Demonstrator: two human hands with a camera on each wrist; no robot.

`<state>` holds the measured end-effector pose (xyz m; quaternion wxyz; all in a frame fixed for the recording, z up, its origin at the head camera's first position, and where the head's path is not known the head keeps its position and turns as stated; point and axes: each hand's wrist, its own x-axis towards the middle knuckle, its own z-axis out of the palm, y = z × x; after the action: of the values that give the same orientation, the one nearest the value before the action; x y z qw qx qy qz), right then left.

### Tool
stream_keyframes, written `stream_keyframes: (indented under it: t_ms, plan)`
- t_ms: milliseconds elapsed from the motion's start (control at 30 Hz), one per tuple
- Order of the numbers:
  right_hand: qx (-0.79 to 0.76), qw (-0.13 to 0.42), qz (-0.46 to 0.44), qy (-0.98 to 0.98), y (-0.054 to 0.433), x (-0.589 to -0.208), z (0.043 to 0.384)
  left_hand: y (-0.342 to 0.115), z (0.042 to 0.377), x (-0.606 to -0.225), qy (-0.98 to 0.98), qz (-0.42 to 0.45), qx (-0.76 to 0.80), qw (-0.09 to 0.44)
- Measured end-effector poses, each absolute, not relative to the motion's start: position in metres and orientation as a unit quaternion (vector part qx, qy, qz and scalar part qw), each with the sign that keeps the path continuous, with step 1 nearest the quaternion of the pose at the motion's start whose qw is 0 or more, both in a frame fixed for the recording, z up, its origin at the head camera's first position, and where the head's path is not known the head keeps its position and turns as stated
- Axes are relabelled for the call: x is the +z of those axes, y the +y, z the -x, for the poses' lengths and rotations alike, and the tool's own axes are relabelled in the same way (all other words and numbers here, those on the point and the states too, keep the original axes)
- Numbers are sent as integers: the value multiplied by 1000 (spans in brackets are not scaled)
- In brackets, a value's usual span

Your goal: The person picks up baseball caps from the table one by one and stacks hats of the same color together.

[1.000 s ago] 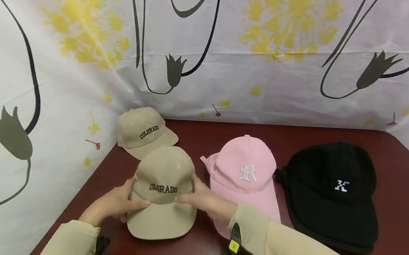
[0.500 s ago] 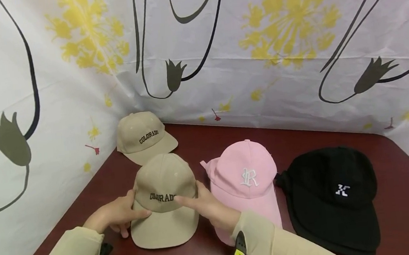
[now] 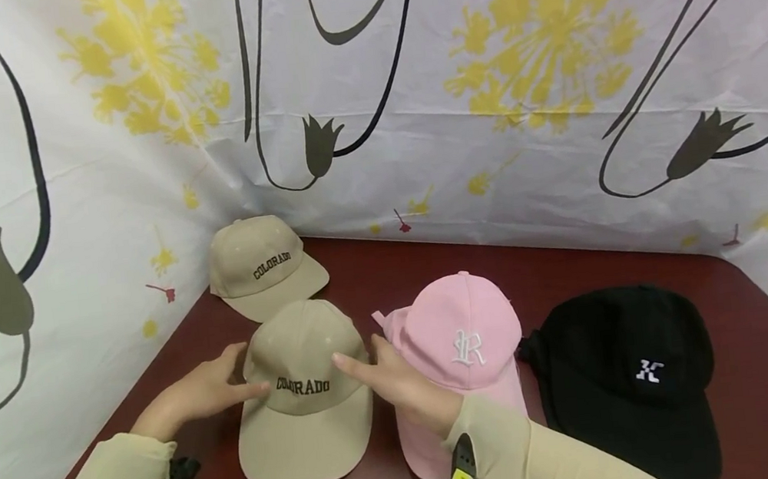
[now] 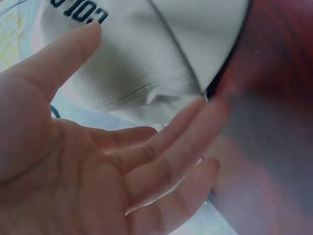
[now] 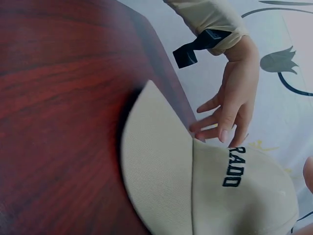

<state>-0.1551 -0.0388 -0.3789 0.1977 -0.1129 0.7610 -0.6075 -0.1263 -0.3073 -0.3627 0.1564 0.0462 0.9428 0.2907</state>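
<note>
A beige baseball cap (image 3: 305, 355) lettered COLORADO lies on the dark red table, its brim toward me. At its left side is my left hand (image 3: 198, 396), thumb and fingers spread apart and holding nothing. In the left wrist view this hand (image 4: 98, 156) shows its palm, with the cap (image 4: 127, 63) just beyond the fingers. My right hand (image 3: 405, 384) is at the cap's right side, thumb raised over the crown's edge, fingers loosely spread. Only its fingertip edges show in the right wrist view, where the cap (image 5: 161, 166) fills the lower middle.
A second beige COLORADO cap (image 3: 257, 263) sits behind, in the table's far left corner. To the right are a pink cap (image 3: 465, 324), partly under my right forearm, and a black cap (image 3: 633, 377). A patterned white cloth (image 3: 367, 64) hangs around the table (image 3: 538, 255).
Both hands have let go of the front beige cap and drawn slightly outward, fingers opening. The cap stays on the table. The head view has shifted a little.
</note>
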Motion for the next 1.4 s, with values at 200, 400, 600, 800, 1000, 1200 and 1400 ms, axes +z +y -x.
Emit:
stream_keyframes:
  t_ms: [200, 400, 600, 800, 1000, 1200, 1400]
  plan:
    - [-608, 207, 103, 760, -41, -373, 167, -312, 138, -360, 949, -59, 286, 116]
    - [-600, 213, 113, 763, -39, -360, 186, -315, 154, -351, 949, -66, 291, 98]
    - [-553, 205, 131, 797, -51, -332, 203, -323, 166, -342, 951, -59, 289, 88]
    - [-487, 218, 146, 833, -67, -309, 232, -324, 178, -342, 946, -61, 304, 93]
    - [-479, 238, 144, 832, -84, -299, 269, -326, 190, -345, 939, -69, 322, 97]
    - [-474, 264, 152, 826, -101, -305, 299, -328, 205, -346, 929, -63, 346, 115]
    - [-433, 308, 177, 828, -115, -319, 322, -333, 224, -347, 924, -40, 355, 136]
